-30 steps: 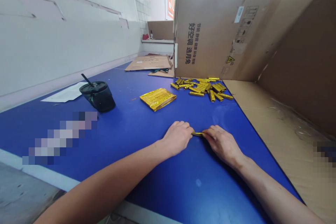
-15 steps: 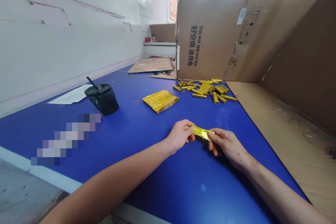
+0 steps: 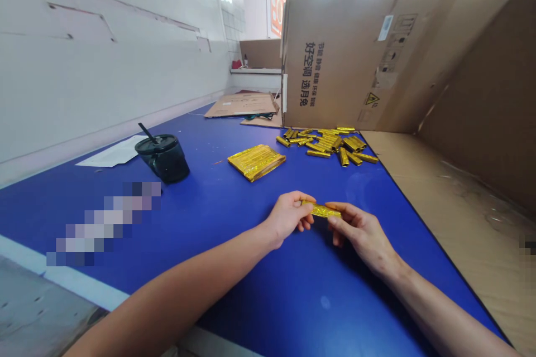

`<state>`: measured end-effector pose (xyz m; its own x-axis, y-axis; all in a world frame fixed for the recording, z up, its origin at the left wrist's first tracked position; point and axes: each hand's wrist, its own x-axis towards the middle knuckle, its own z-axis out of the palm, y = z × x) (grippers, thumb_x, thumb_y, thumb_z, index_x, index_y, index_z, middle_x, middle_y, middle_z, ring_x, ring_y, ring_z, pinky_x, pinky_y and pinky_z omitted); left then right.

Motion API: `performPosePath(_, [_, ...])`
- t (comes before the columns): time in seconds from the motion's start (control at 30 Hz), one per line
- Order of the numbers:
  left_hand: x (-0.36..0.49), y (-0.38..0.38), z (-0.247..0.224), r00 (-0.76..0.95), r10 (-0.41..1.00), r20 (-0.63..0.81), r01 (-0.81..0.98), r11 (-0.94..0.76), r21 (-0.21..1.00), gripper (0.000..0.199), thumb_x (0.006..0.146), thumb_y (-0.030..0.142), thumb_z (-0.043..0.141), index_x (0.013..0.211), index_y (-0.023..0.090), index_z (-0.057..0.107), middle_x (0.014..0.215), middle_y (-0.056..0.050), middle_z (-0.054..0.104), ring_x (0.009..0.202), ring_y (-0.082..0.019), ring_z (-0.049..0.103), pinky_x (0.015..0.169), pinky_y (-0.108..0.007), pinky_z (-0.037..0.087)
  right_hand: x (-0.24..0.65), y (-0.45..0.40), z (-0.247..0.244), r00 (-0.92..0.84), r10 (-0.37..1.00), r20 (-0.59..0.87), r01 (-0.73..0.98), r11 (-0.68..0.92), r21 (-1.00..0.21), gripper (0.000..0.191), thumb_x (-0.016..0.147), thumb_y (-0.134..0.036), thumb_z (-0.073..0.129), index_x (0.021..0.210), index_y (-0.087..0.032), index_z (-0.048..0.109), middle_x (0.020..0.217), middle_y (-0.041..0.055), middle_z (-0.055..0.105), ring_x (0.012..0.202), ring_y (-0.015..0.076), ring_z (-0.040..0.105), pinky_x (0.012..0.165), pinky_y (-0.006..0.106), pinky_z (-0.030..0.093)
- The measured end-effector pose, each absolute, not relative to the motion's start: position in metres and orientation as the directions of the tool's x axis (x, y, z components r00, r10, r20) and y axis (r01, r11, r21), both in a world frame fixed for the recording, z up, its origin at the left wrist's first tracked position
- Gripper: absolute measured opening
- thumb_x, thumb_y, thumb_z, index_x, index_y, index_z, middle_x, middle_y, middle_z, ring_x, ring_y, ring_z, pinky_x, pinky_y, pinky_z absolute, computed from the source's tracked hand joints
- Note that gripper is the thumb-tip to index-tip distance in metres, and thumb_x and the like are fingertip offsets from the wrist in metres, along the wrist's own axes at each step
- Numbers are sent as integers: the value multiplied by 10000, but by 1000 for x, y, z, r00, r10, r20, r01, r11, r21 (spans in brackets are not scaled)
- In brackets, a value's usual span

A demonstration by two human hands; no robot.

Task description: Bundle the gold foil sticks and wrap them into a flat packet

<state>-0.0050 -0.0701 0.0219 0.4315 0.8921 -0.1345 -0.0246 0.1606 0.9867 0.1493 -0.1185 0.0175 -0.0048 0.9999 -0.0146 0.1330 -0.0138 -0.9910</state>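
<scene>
One gold foil strip (image 3: 321,211) sits between the two hands, over the blue tabletop (image 3: 259,284). Far left of the strip: one sheet of paper (image 3: 113,152), then one dark tumbler (image 3: 163,162) with one straw (image 3: 147,131). Up-left of the strip: one flat stack of gold foil (image 3: 256,162). Left hand (image 3: 288,218) pinches the strip's left end, right hand (image 3: 360,237) pinches its right end, thumb and fingers pressed on the foil. Forearms come in from the bottom corners, wrists well apart. Behind the strip: one loose pile of gold foil sticks (image 3: 329,145), roughly thirty, too overlapped to count. Farther behind stands one cardboard panel (image 3: 335,61). Right of the strip, the tabletop's edge meets a flat cardboard sheet (image 3: 444,223); blue surface runs on below the hands.
</scene>
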Motion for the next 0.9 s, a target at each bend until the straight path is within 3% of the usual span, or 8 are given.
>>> performPosePath(0.27, [-7,-70,22,431,900,-55,-57,87,995,160,709,159,577,852,99,539,578,18,545,476,-59,492,438,-173,367,151,-118,13,15,999,-35,101,-36,-994,470,659,-500,603,955,-135,581,582,-10,573,435,102,504,447,242,395])
performPosePath(0.7, [-1,-73,34,459,880,-125,-66,174,983,115,702,50,549,808,94,535,570,15,563,464,-63,528,452,-179,438,152,-117,12,168,985,40,101,23,-995,363,696,-500,568,735,-144,625,466,-16,547,417,102,477,434,223,369])
performPosePath(0.9, [-7,-76,25,369,906,-207,-143,276,951,73,707,42,553,745,98,526,582,-4,580,461,-69,551,463,-177,449,151,-117,9,173,983,66,66,55,-996,391,681,-477,596,891,-147,581,524,-25,558,423,110,500,440,241,408])
